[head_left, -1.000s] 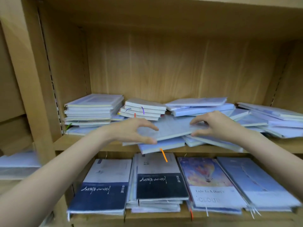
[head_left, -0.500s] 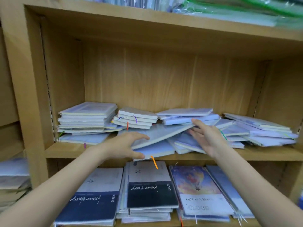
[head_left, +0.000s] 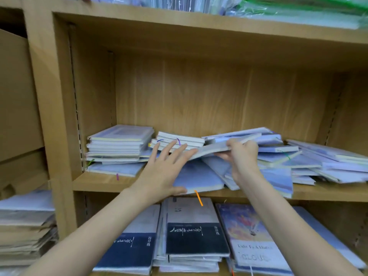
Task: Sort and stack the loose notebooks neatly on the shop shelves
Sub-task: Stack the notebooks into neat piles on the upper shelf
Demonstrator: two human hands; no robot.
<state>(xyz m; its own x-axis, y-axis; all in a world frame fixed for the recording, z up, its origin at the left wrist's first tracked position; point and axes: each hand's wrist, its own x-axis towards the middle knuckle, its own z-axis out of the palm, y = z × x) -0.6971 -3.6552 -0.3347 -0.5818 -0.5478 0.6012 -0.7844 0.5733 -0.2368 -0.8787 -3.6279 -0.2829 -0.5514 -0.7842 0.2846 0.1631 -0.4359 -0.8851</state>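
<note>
Since half a second ago, lifted clear of the loose heap on the middle shelf point(head_left: 103, 181): one pale notebook point(head_left: 219, 147), tilted, now pinched at its near edge in the right hand point(head_left: 242, 156), which lay flat before. Left hand point(head_left: 165, 168) spread open, fingers straight, steadying the blue notebook point(head_left: 199, 179) beneath. Probably bound for the tidy stack point(head_left: 119, 145) at left; heap at right not yet sorted.

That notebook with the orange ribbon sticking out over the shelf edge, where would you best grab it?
Probably by its front edge, coming from the front. The notebook with the orange ribbon lies flat on the shelf with that edge overhanging, so a thumb fits under and fingers on top. Other notebooks overlap its back and right. The left hand already rests on it, thumb at that edge.
</note>
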